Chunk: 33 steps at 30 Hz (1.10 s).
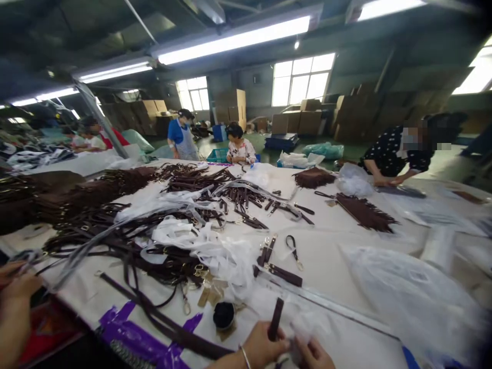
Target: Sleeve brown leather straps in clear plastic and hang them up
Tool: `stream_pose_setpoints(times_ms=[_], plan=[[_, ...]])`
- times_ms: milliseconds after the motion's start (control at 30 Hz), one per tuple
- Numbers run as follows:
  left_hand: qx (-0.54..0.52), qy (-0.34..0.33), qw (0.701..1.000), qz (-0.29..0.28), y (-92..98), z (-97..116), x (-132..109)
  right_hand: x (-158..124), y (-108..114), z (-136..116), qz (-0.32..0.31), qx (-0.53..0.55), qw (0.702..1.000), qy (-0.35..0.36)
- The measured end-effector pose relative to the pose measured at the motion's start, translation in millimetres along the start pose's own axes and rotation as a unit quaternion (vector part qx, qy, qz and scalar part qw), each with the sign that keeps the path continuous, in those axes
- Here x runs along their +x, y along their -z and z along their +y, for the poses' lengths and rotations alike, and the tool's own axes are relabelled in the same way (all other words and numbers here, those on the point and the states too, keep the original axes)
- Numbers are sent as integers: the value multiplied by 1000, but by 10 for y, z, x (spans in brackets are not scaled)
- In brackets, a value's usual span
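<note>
At the bottom edge, my left hand [265, 342], with a bracelet at its wrist, is closed around a short dark brown leather strap [275, 318] that stands up out of the fist. Close beside it, my right hand [314, 354] has its fingers drawn together; they are smeared, and what they pinch is hidden. Just left of my hands is a round tin with black contents [223, 314]. Beyond them lie several short wrist straps with gold clasps [285, 275] and a looped strap [292, 248]. A long brown strap [184, 335] runs behind my left wrist.
White wrapping strips [226, 256] and heaps of brown straps [154, 261] cover the left side. Plastic bags [415, 292] lie right, a fringed brown bag [363, 211] farther back. Another person's hands [17, 292] work at far left; a co-worker in dotted clothing [388, 148] leans over at right.
</note>
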<state>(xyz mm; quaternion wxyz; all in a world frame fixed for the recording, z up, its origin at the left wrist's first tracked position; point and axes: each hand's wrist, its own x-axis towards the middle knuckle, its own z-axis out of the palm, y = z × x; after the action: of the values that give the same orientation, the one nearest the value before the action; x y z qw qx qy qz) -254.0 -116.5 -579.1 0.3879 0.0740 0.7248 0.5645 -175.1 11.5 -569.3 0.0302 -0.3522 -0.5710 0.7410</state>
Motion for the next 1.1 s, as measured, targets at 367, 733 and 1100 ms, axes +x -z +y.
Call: stream_pose_setpoints(times_ms=[367,733,1100], plan=[[4,-19,979,-202,341,202,-482,-364,39,-42,-3,275,957,-92],[-58,3,988,-145,417,258,-593,-482,-213,47,-52,202,977,-50],[-4,-49,996,-77,435,238,-609,-523,-266,28,-109,106,987,-51]])
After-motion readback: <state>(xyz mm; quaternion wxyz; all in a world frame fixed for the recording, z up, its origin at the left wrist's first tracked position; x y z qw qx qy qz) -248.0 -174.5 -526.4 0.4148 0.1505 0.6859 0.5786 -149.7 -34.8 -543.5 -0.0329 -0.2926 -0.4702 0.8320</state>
